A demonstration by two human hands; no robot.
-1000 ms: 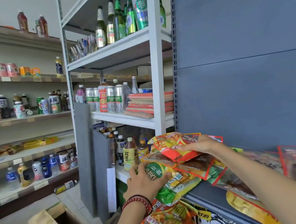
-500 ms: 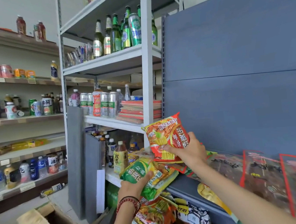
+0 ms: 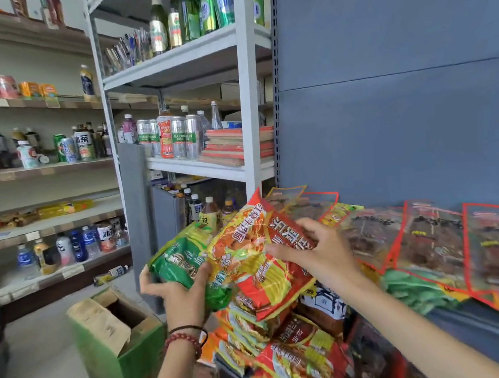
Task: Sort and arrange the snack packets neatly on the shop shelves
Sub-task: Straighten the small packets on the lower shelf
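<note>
Head view: the left hand point(image 3: 179, 294) grips a green packet point(image 3: 181, 257) from beneath, thumb on its face and fingers curled round its lower edge. The right hand point(image 3: 319, 252) holds a red packet point(image 3: 259, 264) with fingers bent over its upper right part and the thumb laid across the print. The two packets overlap, red over green, and are held in the air just off the left end of the grey shelf point(image 3: 485, 333), above a stack of similar packets point(image 3: 290, 357) on the level below. The likeliest trouble is a slip: both wrappers look glossy and puffed, each is held by one edge only, and where they rub together one could slide free and fall onto the lower stack, into the open cardboard box point(image 3: 116, 335) or onto the floor. The right forearm also reaches across the shelf front, where clear red-edged packets point(image 3: 432, 240) lie overlapping and hang over the lip, so a careless sweep could drag them off. Close behind the raised packets stand drink bottles point(image 3: 211, 216) beside the white rack post point(image 3: 247, 96), which a wide swing might knock. The shelf's left end already looks crowded, leaving little bare room to lay either packet flat. A stray bottle point(image 3: 111, 274) lies on the floor beyond the box.
</note>
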